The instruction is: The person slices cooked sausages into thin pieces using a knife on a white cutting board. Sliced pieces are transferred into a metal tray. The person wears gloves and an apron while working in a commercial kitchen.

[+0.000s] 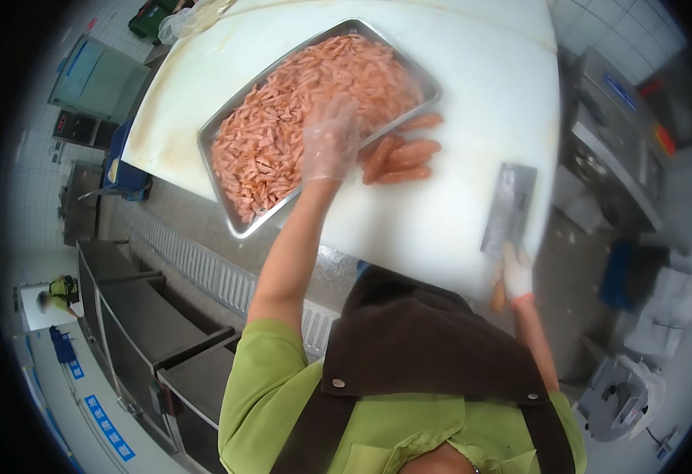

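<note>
My left hand, in a clear plastic glove, is over the near rim of a metal tray, against the heaped sausage strips. Its fingers are blurred, and whether they hold any strips cannot be made out. Just right of that hand, several whole sausages lie on the white cutting board beside the tray. At the board's right edge, my right hand, gloved in white, grips the cleaver near the top of its wooden handle. The broad blade lies flat over the board, pointing away from me.
Metal sinks or counters line the left side, with a floor drain grate alongside. A blue bin stands past the board's left edge. To the right are a steel appliance and a slicer-like machine. Another person is far left.
</note>
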Motion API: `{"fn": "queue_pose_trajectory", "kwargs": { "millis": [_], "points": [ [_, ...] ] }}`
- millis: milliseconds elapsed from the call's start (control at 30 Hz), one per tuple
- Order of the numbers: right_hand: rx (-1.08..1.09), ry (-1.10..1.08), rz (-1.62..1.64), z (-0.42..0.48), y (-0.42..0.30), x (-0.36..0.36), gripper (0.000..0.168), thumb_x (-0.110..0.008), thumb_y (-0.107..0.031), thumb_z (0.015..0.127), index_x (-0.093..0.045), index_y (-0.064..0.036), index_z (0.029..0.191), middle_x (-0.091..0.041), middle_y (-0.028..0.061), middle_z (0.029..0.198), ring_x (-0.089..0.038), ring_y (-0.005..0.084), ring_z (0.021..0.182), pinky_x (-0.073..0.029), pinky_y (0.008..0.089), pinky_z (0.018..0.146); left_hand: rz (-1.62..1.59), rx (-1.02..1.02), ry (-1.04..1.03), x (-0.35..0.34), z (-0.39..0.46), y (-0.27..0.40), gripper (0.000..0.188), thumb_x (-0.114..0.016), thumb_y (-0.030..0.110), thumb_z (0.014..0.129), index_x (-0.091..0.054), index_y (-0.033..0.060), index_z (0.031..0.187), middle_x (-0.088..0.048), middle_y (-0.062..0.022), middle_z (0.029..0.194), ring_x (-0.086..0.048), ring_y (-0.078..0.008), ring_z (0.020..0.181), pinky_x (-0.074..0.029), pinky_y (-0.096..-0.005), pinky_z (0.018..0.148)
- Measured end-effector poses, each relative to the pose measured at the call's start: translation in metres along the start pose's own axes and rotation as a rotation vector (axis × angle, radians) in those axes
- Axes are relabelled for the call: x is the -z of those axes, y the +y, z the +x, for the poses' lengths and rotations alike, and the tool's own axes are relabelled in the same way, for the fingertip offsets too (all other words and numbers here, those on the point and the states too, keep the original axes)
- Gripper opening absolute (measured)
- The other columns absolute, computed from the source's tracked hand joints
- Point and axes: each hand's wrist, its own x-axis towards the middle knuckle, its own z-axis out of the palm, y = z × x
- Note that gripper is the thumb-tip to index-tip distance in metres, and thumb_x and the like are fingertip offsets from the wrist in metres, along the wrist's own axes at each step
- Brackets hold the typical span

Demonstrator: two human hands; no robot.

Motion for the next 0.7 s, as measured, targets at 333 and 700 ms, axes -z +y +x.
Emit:
{"fn": "queue_pose_trajectory", "kwargs": {
  "millis": [333, 700],
  "points": [
    [0.015, -0.008, -0.120, 0.000, -0.018, -0.010, 0.029, -0.053, -0.028, 0.102, -0.055, -0.002, 0.116, -0.049, 0.0038, 0.065, -0.048, 0.0135, 0.047, -0.045, 0.0315, 0.042, -0.142, 0.115, -0.050, -0.076, -0.055, -0.006, 0.042, -0.072, 0.009, 0.078, -0.064, 0.0045, 0.119, -0.070, -0.0197, 0.100, -0.068, -0.0380, 0.091, -0.055, -0.0460, 0.080],
    [0.440, -0.301, -0.766, -0.020, -0.036, -0.021, 0.034, -0.054, -0.028, 0.101, -0.057, 0.002, 0.116, -0.062, 0.0207, 0.086, -0.062, 0.0335, 0.075, -0.049, 0.0416, 0.071, -0.430, -0.361, -0.100, -0.064, -0.151, 0.020, 0.037, -0.080, 0.002, 0.072, -0.068, 0.0110, 0.105, -0.069, -0.0102, 0.105, -0.068, -0.0318, 0.092, -0.056, -0.0402, 0.077]
  ]
}}
